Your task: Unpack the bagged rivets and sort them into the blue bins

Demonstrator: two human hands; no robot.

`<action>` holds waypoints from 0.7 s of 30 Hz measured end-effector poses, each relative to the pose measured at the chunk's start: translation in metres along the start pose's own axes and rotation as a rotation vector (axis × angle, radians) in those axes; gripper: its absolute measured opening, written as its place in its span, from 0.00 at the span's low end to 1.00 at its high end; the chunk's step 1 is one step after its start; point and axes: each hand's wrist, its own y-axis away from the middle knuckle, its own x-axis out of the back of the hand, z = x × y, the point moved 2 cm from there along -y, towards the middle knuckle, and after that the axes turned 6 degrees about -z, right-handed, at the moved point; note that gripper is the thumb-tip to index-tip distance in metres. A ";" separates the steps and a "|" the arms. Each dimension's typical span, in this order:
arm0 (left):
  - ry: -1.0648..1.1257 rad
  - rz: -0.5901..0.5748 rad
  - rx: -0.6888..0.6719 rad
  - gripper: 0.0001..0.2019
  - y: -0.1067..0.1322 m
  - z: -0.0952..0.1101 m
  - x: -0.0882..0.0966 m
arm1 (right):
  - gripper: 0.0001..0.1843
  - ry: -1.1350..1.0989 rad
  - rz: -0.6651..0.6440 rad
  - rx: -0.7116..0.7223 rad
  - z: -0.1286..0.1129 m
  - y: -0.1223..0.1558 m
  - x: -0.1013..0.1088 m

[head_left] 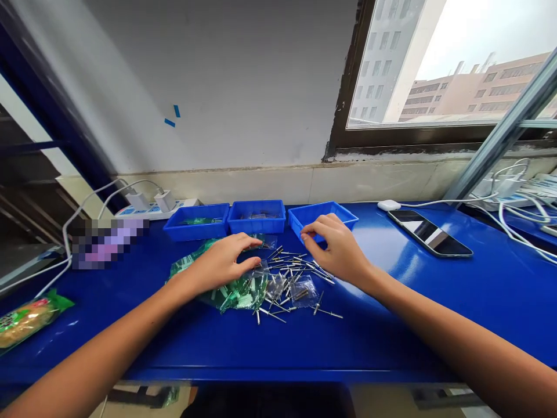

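My left hand (226, 258) is over green plastic bags (237, 293), its thumb and fingers apart, with nothing seen between them. My right hand (333, 247) is at the front of the right blue bin (343, 212), thumb and fingertips drawn together in a pinch. Whether anything small is in that pinch is hidden. Silver blind rivets (289, 267) lie in a loose pile between the hands. Among them are small clear plastic packets (304, 292). The middle blue bin (256, 225) holds small dark pieces, and the left blue bin (195, 232) has green packets in it.
A phone (430, 233) and a white earbud case (389, 205) lie at the right. White cables and a power strip (174, 208) are at the back left. A wrapped bread (32, 319) sits near the left edge. The wall (243, 87) rises behind the blue table (369, 342).
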 end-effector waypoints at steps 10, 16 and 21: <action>-0.114 -0.198 -0.130 0.12 0.007 0.015 0.000 | 0.08 -0.136 -0.185 0.154 -0.036 0.013 -0.009; -0.037 0.085 -0.242 0.13 0.003 0.019 0.001 | 0.07 -0.176 -0.207 0.111 -0.038 0.014 -0.011; 0.123 0.217 -0.316 0.14 0.006 0.032 0.000 | 0.04 -0.305 -0.193 0.009 -0.042 0.014 -0.016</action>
